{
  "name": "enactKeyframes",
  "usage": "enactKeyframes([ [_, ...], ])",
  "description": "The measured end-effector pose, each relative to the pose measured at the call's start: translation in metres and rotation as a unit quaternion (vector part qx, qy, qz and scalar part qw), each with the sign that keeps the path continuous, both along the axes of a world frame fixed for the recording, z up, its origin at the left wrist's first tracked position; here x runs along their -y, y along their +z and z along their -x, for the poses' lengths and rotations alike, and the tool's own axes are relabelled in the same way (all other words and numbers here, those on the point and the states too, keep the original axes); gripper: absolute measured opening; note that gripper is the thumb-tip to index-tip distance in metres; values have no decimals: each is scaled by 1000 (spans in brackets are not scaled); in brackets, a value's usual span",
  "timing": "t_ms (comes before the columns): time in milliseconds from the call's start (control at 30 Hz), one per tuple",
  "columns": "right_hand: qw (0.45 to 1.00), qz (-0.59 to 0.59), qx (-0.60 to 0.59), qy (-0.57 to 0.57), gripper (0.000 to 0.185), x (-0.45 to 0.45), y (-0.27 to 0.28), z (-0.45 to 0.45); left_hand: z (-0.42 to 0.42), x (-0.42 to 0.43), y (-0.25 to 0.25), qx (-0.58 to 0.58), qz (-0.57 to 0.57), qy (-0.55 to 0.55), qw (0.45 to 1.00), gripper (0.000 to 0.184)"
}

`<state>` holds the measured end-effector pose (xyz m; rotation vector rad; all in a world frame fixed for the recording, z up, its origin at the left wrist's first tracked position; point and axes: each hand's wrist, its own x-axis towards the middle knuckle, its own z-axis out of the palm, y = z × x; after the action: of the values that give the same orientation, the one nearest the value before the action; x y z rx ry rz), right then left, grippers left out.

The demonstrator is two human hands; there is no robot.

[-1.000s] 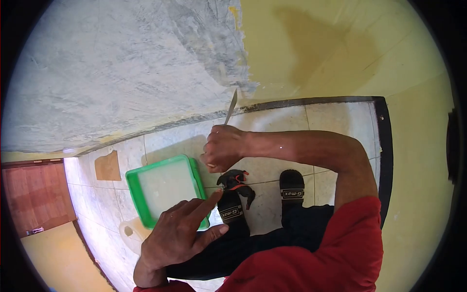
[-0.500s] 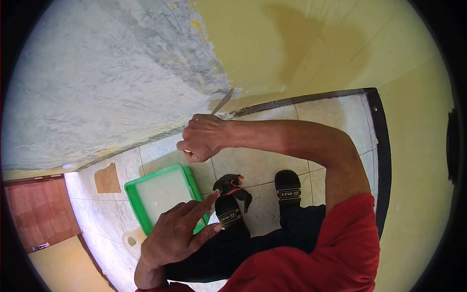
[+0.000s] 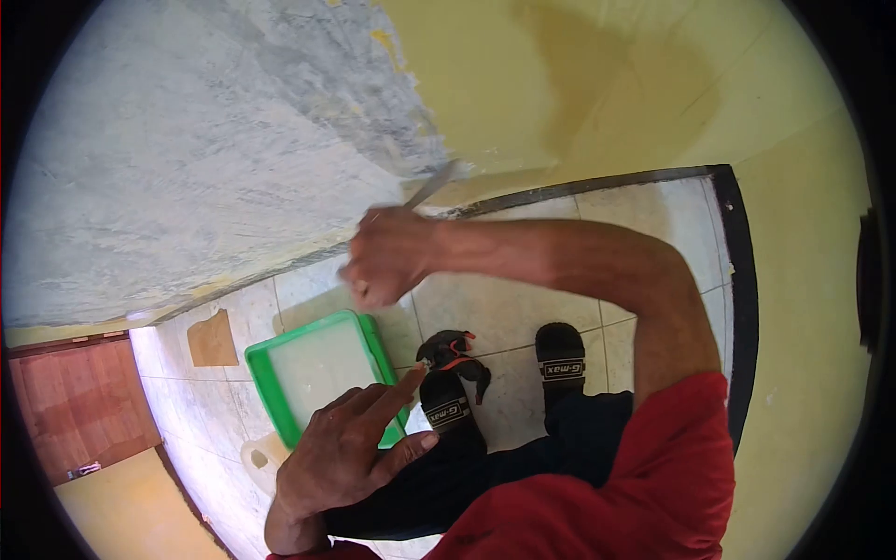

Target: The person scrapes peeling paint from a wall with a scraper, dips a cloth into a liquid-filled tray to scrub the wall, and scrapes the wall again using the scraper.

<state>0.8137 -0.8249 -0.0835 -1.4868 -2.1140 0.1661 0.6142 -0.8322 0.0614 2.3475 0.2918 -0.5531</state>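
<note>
My right hand (image 3: pixel 387 257), slightly blurred by motion, is wrapped round a thin metal scraper (image 3: pixel 433 184). The scraper's tip lies at the low part of the wall, where the grey-white scraped area (image 3: pixel 233 149) meets the yellow paint (image 3: pixel 523 103). My left hand (image 3: pixel 350 448) hangs lower left with index finger and thumb spread apart and nothing gripped; a pale speck shows at the index fingertip. Behind that hand, a green tray (image 3: pixel 259 378) with a flat whitish inside rests on the tiles, partly hidden by the fingers.
A black and red object (image 3: pixel 457 359) lies on the floor beside my slippers (image 3: pixel 561 366). Left of the tray are a brown flat piece (image 3: pixel 213 339) and a pale ring-shaped item (image 3: pixel 257 457). A dark baseboard (image 3: pixel 737 280) borders the yellow wall. A reddish wooden door (image 3: pixel 79 401) stands far left.
My right hand has moved left and slightly up with the scraper, whose blade now leans more to the right. My left hand has stayed nearly still. The view has shifted slightly.
</note>
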Motion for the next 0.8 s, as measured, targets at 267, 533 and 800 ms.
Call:
enactKeyframes([
  [267, 1000, -4, 25, 4, 24, 13, -8, -4, 7, 0, 0, 20, -17, 4, 1000, 60],
  [533, 999, -24, 23, -15, 26, 18, -31, -21, 10, 0, 1, 18, -33, 10, 999, 60],
  [800, 995, 82, 63, 8, 28, 22, -47, -17, 5, -1, 1, -27, -47, 9, 998, 65],
])
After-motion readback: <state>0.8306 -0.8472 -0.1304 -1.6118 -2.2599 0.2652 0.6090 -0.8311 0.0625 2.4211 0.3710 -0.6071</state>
